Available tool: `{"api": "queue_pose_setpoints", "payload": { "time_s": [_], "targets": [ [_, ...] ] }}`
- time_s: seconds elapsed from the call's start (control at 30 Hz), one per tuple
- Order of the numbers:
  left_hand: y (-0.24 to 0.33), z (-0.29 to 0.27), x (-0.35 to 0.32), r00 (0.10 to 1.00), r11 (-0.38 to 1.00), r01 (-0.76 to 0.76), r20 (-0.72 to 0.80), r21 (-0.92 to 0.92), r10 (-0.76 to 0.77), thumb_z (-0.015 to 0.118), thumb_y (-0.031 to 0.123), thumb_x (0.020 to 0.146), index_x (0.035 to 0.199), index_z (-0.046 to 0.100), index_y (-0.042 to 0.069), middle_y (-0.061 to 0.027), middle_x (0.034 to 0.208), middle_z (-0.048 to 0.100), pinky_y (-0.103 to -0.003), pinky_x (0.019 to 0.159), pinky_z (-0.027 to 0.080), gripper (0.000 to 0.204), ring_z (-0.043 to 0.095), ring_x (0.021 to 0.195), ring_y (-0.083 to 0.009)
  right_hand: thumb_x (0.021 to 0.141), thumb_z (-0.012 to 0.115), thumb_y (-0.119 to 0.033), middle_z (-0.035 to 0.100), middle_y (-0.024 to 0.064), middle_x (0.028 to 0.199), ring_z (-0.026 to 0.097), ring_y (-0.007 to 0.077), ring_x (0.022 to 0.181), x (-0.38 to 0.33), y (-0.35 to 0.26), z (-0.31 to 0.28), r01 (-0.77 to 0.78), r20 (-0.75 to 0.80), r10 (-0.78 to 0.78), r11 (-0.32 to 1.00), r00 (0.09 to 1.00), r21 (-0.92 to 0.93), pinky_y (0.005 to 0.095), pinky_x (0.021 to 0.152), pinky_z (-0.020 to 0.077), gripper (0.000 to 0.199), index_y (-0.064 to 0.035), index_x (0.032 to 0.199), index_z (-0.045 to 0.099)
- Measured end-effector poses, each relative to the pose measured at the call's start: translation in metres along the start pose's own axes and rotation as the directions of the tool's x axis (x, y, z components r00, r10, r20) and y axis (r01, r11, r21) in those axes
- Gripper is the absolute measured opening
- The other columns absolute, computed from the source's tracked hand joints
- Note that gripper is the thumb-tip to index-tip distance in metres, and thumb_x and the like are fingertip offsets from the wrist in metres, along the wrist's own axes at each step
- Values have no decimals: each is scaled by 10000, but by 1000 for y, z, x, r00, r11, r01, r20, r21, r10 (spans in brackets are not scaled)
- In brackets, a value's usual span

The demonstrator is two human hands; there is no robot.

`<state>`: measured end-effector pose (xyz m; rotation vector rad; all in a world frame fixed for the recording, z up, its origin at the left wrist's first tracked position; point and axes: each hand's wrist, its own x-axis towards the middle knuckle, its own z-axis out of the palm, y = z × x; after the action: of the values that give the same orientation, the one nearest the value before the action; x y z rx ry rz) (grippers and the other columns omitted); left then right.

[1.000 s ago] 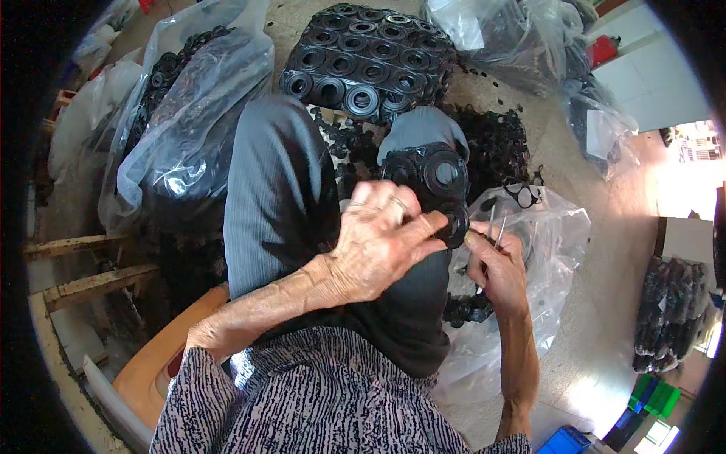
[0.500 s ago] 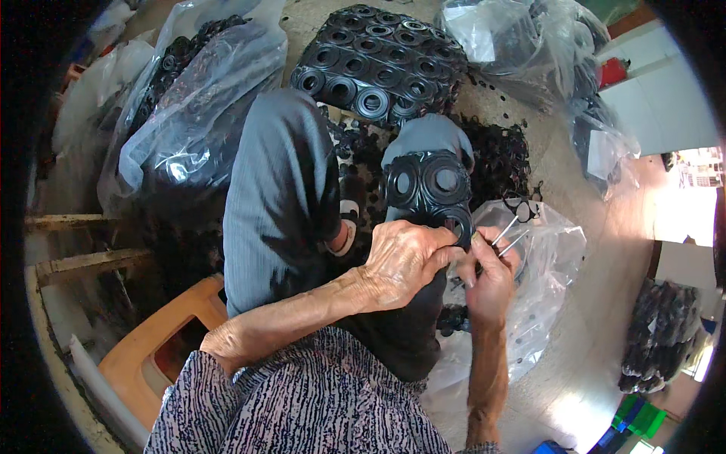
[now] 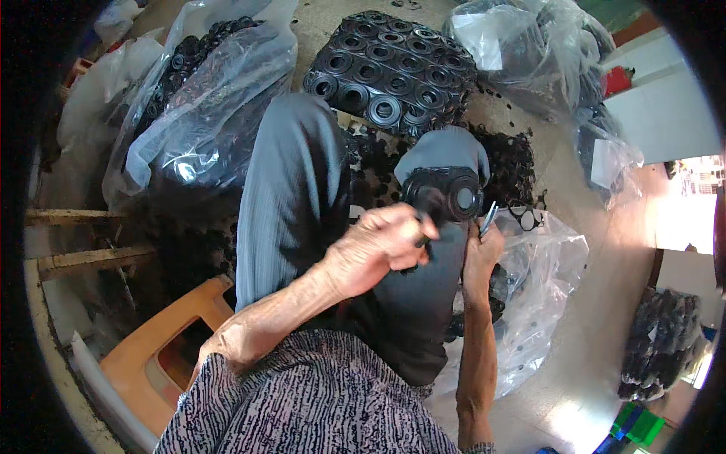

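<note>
A small black rubber sheet with moulded rings (image 3: 463,198) lies over my right knee; its left part is smeared by motion. My left hand (image 3: 382,246) is closed just below and left of it, on a black rubber scrap (image 3: 420,231) whose shape is blurred. Wrapped around a slim two-pronged metal tool like tweezers (image 3: 490,217), my right hand (image 3: 484,248) is at the sheet's lower right edge, its fingertips partly hidden. The prongs point up and away from me.
A stack of black ring sheets (image 3: 393,64) lies ahead on the floor. Clear plastic bags of black parts stand at left (image 3: 200,121) and far right (image 3: 522,53). Black scraps (image 3: 508,163) and a plastic sheet (image 3: 541,303) lie right of my knee. An orange stool (image 3: 144,363) is at left.
My left hand has pulled back from the sheet toward me and left, with a black scrap in it. The tool's prongs have come closer together. The sheet's lower ring is no longer visible.
</note>
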<state>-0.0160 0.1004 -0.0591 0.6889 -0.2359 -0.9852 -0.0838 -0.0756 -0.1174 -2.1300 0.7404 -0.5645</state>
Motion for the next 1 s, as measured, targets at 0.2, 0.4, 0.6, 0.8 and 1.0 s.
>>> {"api": "queue_pose_setpoints", "payload": {
  "time_s": [0.2,0.4,0.6,0.8,1.0],
  "targets": [
    [2,-7,-16,971,708,142,237,-692,36,374,501,828,1096,448,192,102,512,287,-402,707,434,415,342,426,-35,773,528,-50,476,65,592,434,137,565,-5,7,-2,-74,148,56,990,987,119,284,544,369,96,45,781,518],
    [1,9,-17,870,864,464,285,-196,-403,315,547,834,915,428,88,40,482,320,-411,555,486,480,346,339,-88,761,506,-17,462,77,551,402,154,506,4,5,-7,122,108,-140,980,984,154,299,492,346,43,23,746,514],
    [20,-8,-44,996,996,87,24,25,-88,449,382,853,1170,401,5,38,499,329,-299,470,477,495,324,356,-44,762,512,-41,501,99,573,446,163,522,6,4,-6,-72,166,62,996,984,54,308,505,368,80,32,731,519],
    [39,12,-41,961,890,-274,-73,-364,266,438,390,846,1204,409,144,26,533,376,-321,545,463,435,331,387,-59,751,513,-34,493,118,586,436,170,529,7,11,-1,127,126,-156,970,980,208,310,511,362,82,46,768,518],
    [36,9,-35,807,810,301,587,-502,64,303,458,873,1183,366,120,16,509,385,-392,482,473,462,413,378,-91,762,519,-14,437,26,550,378,95,522,6,11,-14,-65,116,52,991,992,114,267,475,321,89,14,679,509]
  ]
}}
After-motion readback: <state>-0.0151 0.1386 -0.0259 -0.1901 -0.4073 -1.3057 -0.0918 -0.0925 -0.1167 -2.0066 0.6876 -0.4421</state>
